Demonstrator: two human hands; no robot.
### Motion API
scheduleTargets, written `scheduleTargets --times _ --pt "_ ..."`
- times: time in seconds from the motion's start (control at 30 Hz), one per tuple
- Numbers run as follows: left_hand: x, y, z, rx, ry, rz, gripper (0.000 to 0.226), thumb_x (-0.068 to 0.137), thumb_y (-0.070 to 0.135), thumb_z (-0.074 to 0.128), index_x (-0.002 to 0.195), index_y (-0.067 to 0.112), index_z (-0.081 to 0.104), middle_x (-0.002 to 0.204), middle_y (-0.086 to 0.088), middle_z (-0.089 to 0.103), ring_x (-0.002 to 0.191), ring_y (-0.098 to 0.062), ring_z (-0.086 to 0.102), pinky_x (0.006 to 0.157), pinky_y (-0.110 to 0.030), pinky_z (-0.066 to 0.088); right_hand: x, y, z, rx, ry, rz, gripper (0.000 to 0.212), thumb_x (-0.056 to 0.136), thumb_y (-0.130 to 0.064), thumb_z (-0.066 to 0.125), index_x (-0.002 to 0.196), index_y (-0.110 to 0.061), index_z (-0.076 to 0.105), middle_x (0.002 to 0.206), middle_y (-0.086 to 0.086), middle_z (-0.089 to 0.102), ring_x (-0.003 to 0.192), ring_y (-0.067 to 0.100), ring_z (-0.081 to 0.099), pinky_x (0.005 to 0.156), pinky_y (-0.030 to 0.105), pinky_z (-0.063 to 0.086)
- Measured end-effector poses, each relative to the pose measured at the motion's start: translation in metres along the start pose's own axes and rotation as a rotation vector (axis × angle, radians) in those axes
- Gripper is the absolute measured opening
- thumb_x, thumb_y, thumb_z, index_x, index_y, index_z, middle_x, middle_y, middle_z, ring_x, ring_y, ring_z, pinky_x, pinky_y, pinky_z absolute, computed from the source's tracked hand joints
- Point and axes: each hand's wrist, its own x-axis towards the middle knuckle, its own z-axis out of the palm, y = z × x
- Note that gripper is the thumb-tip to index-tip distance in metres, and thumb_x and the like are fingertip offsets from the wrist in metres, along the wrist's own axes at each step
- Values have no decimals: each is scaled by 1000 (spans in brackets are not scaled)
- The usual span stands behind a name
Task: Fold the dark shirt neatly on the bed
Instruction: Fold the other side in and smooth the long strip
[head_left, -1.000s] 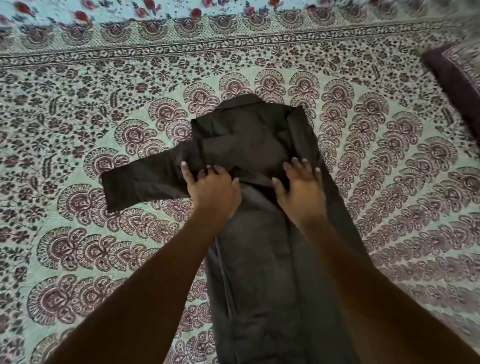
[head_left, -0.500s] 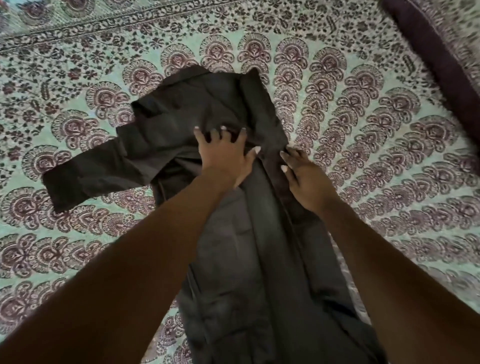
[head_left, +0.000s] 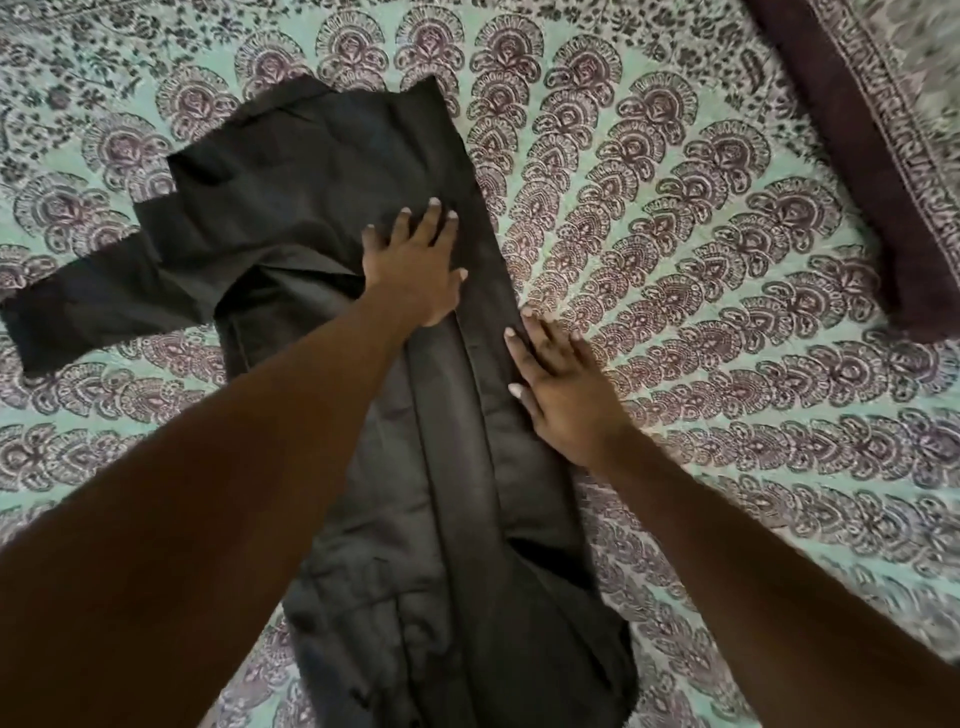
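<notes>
The shirt (head_left: 332, 208) is a plain dark charcoal, close to black, with no print on it; its folds show only as slightly lighter and darker grey bands (the sleeve on the left reads a touch darker than the body). Under it, the bedspread (head_left: 727, 312) has a pale mint-green ground covered in a dense block-style print of maroon and dusty purple: rows of fan-shaped, scalloped motifs curving across it, with small leafy floral sprigs in the same dark tones toward the top edge. At the upper right lies a pillow (head_left: 852, 156) with a solid deep maroon band bordered by a narrow pale patterned stripe.
</notes>
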Motion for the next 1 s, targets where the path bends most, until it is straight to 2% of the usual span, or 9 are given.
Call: scheduleTargets --times 0.23,0.37,0.47,0.57,0.67,0.77,0.87,0.93,1.0 --pt "-40 44 -6 -9 189 59 55 98 41 58 142 9 50 152 -13 41 136 -36 43 109 -53 40 -71 9 -1 -25 -105 -26 67 104 -51 32 165 -24 25 175 9 11 160 35 15 126 56 25" --pt "-83 72 12 -78 197 3 63 87 35 66 143 12 50 160 -15 35 146 -39 35 115 -55 33 -83 15 -7 -32 -156 -55 71 101 -51 48 163 -20 31 174 14 12 159 41 14 124 62 24" --pt "-142 103 38 -270 302 -74 48 86 27 68 132 16 57 139 -15 48 121 -37 53 95 -51 51 -101 14 -5 -30 -200 -103 81 96 -55 62 161 -17 34 174 16 9 160 41 10 124 62 21" --pt "-211 141 70 -588 178 -220 39 97 24 61 134 16 54 130 -16 46 116 -40 53 90 -52 54 -126 13 0 -21 -237 -106 84 96 -56 60 165 -21 26 175 13 6 161 37 3 127 61 18" --pt "-260 171 96 -749 12 -331 45 103 34 53 146 33 41 134 -12 45 118 -42 56 89 -54 56 -146 13 3 23 -220 -57 79 97 -50 61 164 -25 28 175 11 6 161 36 5 127 57 15" --pt "-288 190 111 -854 71 -368 26 105 28 53 130 23 57 121 -9 46 101 -40 62 86 -49 56 -167 10 0 91 -177 -20 69 96 -40 65 157 -21 42 171 14 22 158 38 20 124 56 24" --pt "-292 197 125 -948 145 -482 17 99 18 64 94 5 72 105 -6 49 96 -30 60 94 -38 53 -188 5 -1 143 -69 33 47 92 -34 66 134 -14 62 143 11 55 127 34 56 100 51 55" --pt "-292 199 128 -994 160 -562 19 93 25 73 85 8 76 104 -5 55 96 -13 54 93 -16 43 -201 0 2 259 -63 95 38 87 -39 68 116 -15 68 116 6 63 96 29 66 77 40 58" --pt "-289 200 125 -1045 197 -622 16 87 26 80 86 11 78 107 -3 56 88 4 42 86 1 29 -213 -5 2 368 -99 168 46 78 -53 68 110 -20 69 104 0 67 83 27 68 66 36 57"
